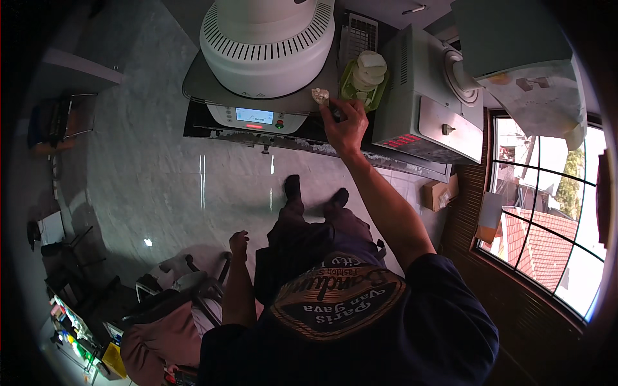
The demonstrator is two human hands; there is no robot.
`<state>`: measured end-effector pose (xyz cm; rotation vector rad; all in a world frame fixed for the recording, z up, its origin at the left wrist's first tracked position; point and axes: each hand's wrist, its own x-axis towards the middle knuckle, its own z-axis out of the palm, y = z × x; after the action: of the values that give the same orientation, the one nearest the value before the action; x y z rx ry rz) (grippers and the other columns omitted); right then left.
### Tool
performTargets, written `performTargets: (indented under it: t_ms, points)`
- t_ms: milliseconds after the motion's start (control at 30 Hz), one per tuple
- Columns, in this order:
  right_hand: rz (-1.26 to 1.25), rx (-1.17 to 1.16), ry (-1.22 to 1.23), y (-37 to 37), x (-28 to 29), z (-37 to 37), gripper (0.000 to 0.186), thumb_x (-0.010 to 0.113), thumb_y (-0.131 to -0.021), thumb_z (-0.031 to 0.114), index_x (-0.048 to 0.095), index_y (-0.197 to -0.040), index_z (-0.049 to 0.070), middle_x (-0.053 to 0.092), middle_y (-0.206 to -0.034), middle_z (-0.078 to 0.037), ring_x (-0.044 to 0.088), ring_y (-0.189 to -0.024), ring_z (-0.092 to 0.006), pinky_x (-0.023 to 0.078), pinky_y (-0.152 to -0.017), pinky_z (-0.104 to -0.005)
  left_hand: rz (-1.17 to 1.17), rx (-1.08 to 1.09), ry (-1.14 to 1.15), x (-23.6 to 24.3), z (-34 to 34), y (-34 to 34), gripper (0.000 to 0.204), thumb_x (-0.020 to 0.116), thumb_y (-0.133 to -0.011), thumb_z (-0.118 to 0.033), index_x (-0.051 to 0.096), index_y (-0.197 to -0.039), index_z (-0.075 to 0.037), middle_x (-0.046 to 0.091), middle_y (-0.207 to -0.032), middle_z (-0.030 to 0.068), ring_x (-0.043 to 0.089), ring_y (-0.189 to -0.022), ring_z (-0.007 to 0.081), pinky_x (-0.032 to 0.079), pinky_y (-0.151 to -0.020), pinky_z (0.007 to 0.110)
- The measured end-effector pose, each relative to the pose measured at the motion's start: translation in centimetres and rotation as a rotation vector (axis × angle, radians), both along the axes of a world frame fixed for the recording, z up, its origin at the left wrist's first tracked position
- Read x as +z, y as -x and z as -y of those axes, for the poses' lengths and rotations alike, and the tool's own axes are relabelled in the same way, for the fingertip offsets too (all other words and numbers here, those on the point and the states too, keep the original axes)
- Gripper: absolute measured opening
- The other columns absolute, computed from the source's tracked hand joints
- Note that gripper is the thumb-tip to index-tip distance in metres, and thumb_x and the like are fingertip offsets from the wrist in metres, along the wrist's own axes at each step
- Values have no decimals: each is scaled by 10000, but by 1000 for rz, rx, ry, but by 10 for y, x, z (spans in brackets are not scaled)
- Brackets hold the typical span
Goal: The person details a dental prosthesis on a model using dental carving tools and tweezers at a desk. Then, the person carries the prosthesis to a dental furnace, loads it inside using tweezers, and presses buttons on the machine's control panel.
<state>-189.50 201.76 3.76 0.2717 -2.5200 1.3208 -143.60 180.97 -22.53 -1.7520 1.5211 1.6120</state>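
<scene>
My right hand [347,125] reaches up over the counter's front edge with thumb and fingers pinched. At its fingertips is a small, lumpy, cream-coloured piece [320,96], held over the dark shelf beside the white furnace [267,71]. Just right of the fingers stands a green tray [348,80] holding several round, off-white discs or lids [369,69]. Below the furnace body a lit screen [254,116] shows on the control panel. My left hand [239,240] hangs low by my side, away from the counter, its fingers loosely curled with nothing seen in them.
A grey box-shaped machine [428,122] with a metal door stands right of the tray. Behind the tray lies a white wire basket [359,35]. A cardboard box [440,193] sits on the floor near the window [541,193]. Behind me at left is a chair [206,299] with cloth on it.
</scene>
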Motion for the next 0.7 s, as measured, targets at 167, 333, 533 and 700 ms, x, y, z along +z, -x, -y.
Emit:
performTargets:
  t_ms: [167, 333, 533, 700]
  points:
    - [-19, -9, 22, -1, -2, 1, 325, 908, -767, 195, 816, -1045, 53, 589, -882, -56, 565, -704, -183, 474, -655, -333, -6, -11, 3, 2, 0, 4, 300, 659, -922, -274, 756, -1069, -31, 742, -817, 123, 564, -618, 177, 442, -609, 354]
    - [52, -25, -10, -2, -1, 1, 308, 900, -782, 182, 818, -1054, 64, 581, -879, -48, 552, -695, -171, 469, -660, -340, -5, -24, 8, 1, 2, -1, 303, 652, -925, -272, 755, -1078, -31, 747, -824, 126, 578, -623, 179, 455, -616, 356]
    - [79, -15, -29, -2, 2, 2, 288, 878, -808, 150, 813, -1079, 79, 588, -880, -48, 549, -684, -174, 467, -653, -341, 7, -58, 7, 0, 2, -3, 311, 635, -937, -275, 754, -1090, -33, 753, -832, 129, 610, -633, 182, 482, -615, 360]
    - [49, -18, -29, -2, -1, 0, 255, 856, -827, 111, 808, -1076, 85, 624, -899, -64, 599, -711, -188, 492, -670, -338, 7, -27, -8, 6, 0, 3, 303, 632, -940, -258, 751, -1095, -27, 750, -829, 128, 594, -614, 177, 466, -590, 348]
